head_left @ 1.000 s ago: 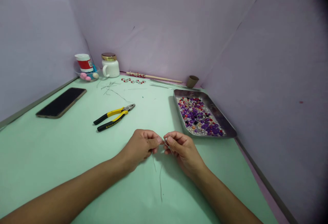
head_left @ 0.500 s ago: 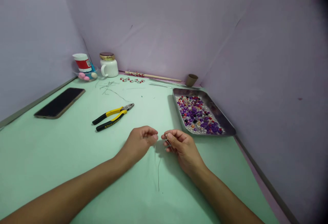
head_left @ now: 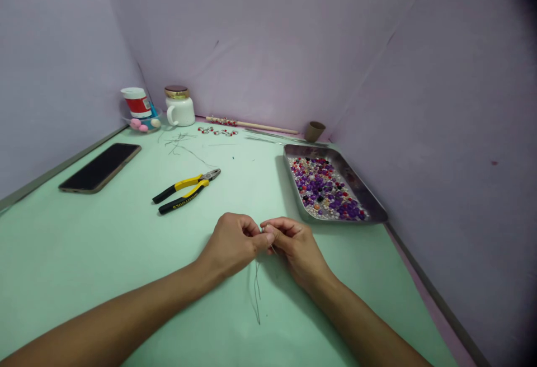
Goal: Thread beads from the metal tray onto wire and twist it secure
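Observation:
Over the front of the pale green table, my left hand [head_left: 235, 242] and my right hand [head_left: 296, 246] meet at the fingertips. Both are closed in a pinch on a thin wire [head_left: 257, 286], whose ends dangle below the fingers. Something small and pale shows at the right fingertips, too small to name. Beyond my left hand lie pliers [head_left: 187, 189] with yellow and black handles, jaws slightly apart. A metal tray [head_left: 363, 191] of purple, red, black and white beads [head_left: 321, 188] stands beyond my right hand.
A phone [head_left: 100, 168] lies at the left. Along the back are a bowl with a white and red tub [head_left: 137, 104], a lidded white mug [head_left: 181, 111], loose wire scraps [head_left: 180, 143], beaded wire pieces [head_left: 218, 131], a wooden stick [head_left: 268, 127] and a small brown cup [head_left: 314, 131].
My left hand has moved right, so its fingertips now touch those of my right hand. The dangling wire ends have shifted slightly and hang closer together.

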`<state>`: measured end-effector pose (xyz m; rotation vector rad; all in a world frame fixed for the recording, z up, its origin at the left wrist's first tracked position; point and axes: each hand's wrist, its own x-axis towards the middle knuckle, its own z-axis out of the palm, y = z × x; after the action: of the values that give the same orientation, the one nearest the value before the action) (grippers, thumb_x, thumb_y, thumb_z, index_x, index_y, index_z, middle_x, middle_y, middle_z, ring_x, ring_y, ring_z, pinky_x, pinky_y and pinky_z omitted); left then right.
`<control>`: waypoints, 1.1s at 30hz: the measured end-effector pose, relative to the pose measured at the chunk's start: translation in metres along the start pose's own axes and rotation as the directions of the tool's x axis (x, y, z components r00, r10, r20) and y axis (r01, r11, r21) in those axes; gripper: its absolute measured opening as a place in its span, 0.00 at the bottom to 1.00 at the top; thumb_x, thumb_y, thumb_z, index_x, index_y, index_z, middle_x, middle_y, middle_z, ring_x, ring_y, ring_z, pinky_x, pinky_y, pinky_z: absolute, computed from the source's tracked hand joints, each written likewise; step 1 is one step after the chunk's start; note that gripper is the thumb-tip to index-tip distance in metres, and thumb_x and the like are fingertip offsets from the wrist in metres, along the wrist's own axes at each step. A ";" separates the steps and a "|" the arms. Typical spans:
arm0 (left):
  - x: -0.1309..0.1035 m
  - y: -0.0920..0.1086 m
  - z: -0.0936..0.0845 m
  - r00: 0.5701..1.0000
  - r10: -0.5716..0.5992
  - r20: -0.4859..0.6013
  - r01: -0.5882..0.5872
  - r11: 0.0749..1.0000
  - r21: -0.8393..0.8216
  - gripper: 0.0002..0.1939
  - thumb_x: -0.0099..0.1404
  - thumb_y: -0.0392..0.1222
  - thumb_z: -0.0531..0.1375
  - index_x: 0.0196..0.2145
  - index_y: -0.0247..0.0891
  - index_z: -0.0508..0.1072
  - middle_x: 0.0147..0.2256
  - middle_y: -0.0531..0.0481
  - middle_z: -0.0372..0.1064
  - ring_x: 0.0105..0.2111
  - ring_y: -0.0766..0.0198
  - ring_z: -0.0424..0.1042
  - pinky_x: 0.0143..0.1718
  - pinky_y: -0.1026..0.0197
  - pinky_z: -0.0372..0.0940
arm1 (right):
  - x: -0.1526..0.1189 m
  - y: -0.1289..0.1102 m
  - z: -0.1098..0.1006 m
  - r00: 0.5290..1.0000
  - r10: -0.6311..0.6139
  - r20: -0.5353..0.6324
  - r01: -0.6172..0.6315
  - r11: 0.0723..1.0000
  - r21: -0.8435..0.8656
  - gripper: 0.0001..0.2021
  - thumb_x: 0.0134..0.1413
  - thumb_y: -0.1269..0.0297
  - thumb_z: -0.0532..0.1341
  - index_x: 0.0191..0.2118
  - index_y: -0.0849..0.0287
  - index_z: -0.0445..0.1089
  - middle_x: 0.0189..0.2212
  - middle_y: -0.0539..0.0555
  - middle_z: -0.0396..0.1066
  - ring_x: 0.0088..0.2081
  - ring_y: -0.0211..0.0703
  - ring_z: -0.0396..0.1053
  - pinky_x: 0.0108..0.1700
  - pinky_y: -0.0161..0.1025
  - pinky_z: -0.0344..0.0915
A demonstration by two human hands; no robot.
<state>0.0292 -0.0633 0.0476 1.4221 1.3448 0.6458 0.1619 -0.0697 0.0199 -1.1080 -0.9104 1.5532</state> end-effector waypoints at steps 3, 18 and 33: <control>-0.001 0.002 0.001 1.000 0.009 0.003 -0.009 1.000 0.015 0.08 0.46 0.42 0.57 0.17 0.35 0.65 0.16 0.53 0.64 0.18 0.71 0.56 0.18 0.67 0.49 | 0.001 -0.001 -0.001 0.999 0.026 0.040 -0.027 0.999 0.027 0.09 0.34 0.62 0.67 0.24 0.62 0.72 0.17 0.49 0.68 0.18 0.30 0.59 0.21 0.31 0.56; 0.012 -0.004 -0.002 0.979 -0.168 0.114 0.199 0.910 -0.364 0.03 0.40 0.31 0.53 0.15 0.35 0.63 0.11 0.59 0.54 0.12 0.75 0.48 0.13 0.67 0.41 | 0.004 0.001 -0.004 1.000 0.013 0.022 -0.011 0.997 -0.073 0.08 0.34 0.63 0.67 0.23 0.62 0.72 0.17 0.49 0.68 0.18 0.30 0.60 0.23 0.31 0.58; 0.009 -0.001 -0.001 0.993 -0.093 0.079 0.112 0.950 -0.290 0.03 0.41 0.31 0.54 0.14 0.34 0.64 0.10 0.58 0.55 0.14 0.74 0.48 0.15 0.67 0.43 | 0.003 0.005 0.000 0.994 -0.108 -0.027 0.104 0.989 -0.109 0.06 0.38 0.65 0.64 0.22 0.62 0.70 0.15 0.47 0.65 0.19 0.32 0.58 0.23 0.32 0.55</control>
<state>0.0304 -0.0549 0.0450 1.1165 1.2064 0.6937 0.1603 -0.0676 0.0145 -1.1393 -1.0242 1.4089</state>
